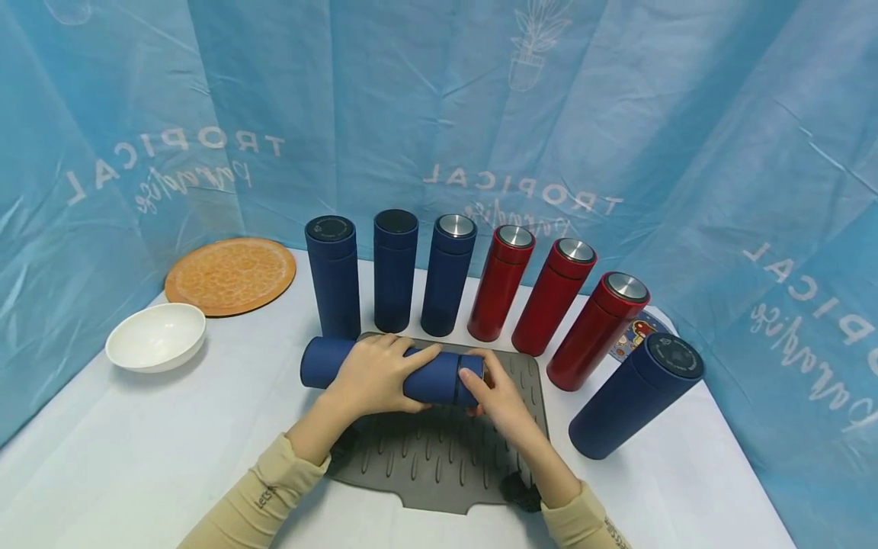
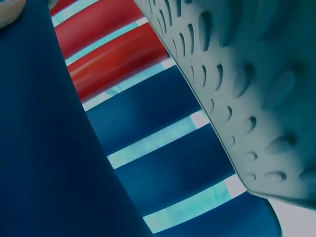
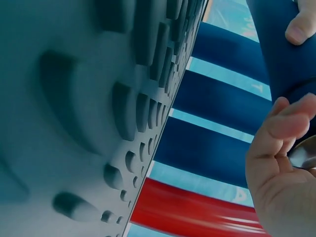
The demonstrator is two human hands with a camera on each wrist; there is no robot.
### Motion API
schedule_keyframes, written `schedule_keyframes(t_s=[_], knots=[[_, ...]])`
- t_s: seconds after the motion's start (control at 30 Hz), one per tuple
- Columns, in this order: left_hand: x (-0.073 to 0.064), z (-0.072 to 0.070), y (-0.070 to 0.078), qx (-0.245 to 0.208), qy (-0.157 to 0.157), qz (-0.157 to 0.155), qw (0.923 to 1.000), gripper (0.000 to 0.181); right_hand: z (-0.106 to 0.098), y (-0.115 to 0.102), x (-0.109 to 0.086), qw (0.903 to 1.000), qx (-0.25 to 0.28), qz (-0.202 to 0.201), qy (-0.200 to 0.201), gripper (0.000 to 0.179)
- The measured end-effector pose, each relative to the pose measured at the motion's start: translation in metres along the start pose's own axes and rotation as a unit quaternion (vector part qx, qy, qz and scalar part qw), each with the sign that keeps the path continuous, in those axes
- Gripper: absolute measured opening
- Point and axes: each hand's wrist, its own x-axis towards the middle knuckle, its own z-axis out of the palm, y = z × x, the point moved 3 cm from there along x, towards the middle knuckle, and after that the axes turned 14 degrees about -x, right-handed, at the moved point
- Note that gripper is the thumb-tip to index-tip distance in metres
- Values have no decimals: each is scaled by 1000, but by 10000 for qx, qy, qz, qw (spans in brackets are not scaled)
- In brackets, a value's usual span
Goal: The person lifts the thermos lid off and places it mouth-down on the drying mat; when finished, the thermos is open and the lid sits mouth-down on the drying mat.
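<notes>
A blue thermos flask (image 1: 439,379) lies sideways in the air over the grey ridged mat (image 1: 439,465), its capped end to the right. My left hand (image 1: 376,375) grips its body from above. Around the cap at the other end curl the fingers of my right hand (image 1: 503,398), with the thumb on the near side. In the right wrist view, part of the cap's shiny metal top (image 3: 305,154) shows beside the right hand. The blue side of the flask (image 2: 54,123) fills the left part of the left wrist view.
Behind the mat stand blue flasks (image 1: 334,282) and red flasks (image 1: 554,297) in a curved row. Another blue flask (image 1: 634,396) stands at the right. To the left are a white bowl (image 1: 156,339) and a round orange mat (image 1: 229,274). A blue curtain (image 1: 384,99) surrounds the table.
</notes>
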Motion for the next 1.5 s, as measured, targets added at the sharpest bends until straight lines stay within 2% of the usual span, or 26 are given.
schedule_keyframes(t_s=[0.17,0.4,0.7,1.0,1.13,1.2,1.37,1.5], knots=[[-1,-2,-1,-35,152,80,9998,80,0,0,0,9994,-123,-309,35,43],[0,-5,-2,-174,208,95,9996,79,-3,0,2,9961,-525,-709,21,43],[1,-4,-3,-295,274,104,9991,80,-9,-3,1,9814,-1428,-1262,248,51],[0,-2,-3,-353,215,37,9991,81,-13,-3,1,9703,-2007,-1353,36,61],[0,-3,-3,-331,262,31,9991,81,-14,-5,0,9728,-1958,-1232,-131,63],[1,-3,-3,-326,250,29,9992,81,-15,-5,0,9777,-1781,-1070,-298,65],[1,-4,-3,-167,150,-3,9997,84,-17,-5,2,9928,-1014,-246,-582,51],[1,-4,-3,-60,69,20,10000,85,-21,-2,2,9953,-619,307,-677,47]])
